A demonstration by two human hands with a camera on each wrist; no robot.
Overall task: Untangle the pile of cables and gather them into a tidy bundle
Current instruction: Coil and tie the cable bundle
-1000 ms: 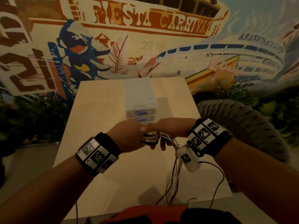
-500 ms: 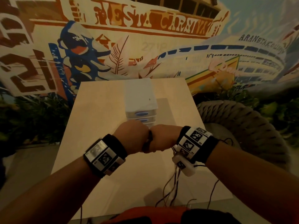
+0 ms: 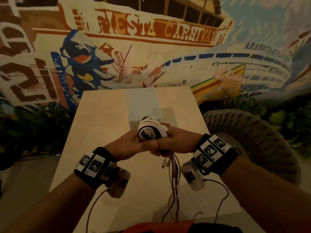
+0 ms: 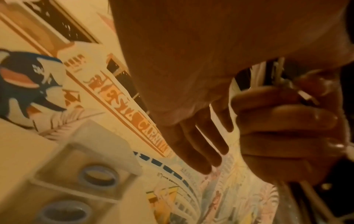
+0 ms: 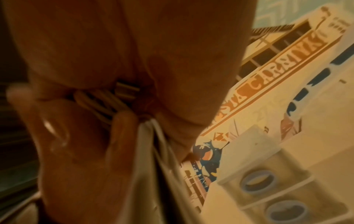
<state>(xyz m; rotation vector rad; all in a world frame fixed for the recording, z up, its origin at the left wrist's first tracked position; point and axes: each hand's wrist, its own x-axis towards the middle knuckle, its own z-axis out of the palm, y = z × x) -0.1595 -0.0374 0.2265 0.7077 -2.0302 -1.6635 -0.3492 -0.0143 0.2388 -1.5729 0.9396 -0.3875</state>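
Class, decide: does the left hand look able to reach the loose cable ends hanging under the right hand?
Probably yes: the left hand lies open by the coil, and the loose ends dangle unobstructed just below.

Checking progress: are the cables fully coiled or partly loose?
Partly loose: the cable coil is bunched in the right hand, but several loose ends hang below it.

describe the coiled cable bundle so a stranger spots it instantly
Over the pale table, by the white drawer unit, left hand and right hand meet. The coiled cable bundle is held there: tightly wound loops, unlike the loose cable ends dangling below.
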